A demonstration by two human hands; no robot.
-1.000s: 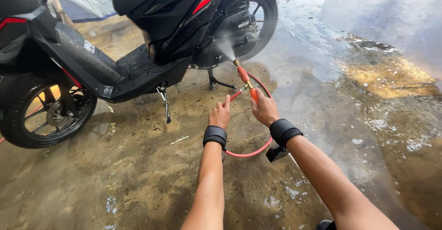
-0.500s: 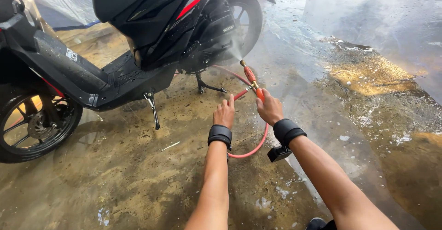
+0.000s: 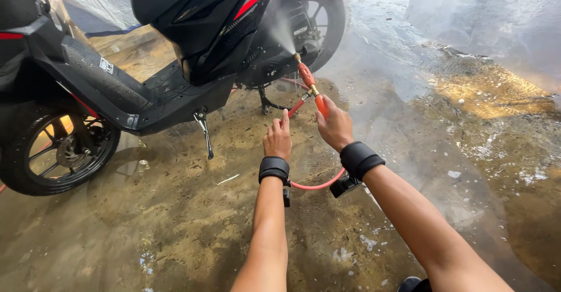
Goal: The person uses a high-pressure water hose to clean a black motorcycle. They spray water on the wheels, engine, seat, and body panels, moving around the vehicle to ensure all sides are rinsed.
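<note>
My right hand (image 3: 335,124) grips an orange spray nozzle (image 3: 308,79) with a brass tip, which throws a mist of water at the engine side of a black scooter with red trim (image 3: 193,29). An orange hose (image 3: 318,182) loops from the nozzle down under my wrists. My left hand (image 3: 278,136) hovers just left of the nozzle with its fingers loosely curled and holds nothing. Both wrists wear black bands. The scooter leans on its side stand (image 3: 204,131).
The scooter's front wheel (image 3: 55,152) stands at the left and its rear wheel (image 3: 324,17) at the top centre. The concrete floor (image 3: 175,228) is wet and muddy, with a yellowish puddle (image 3: 491,90) at the right. A tarp hangs behind.
My view has shifted closer to the scooter. The nozzle stays aimed at the engine area and keeps spraying; both hands hold much the same pose.
</note>
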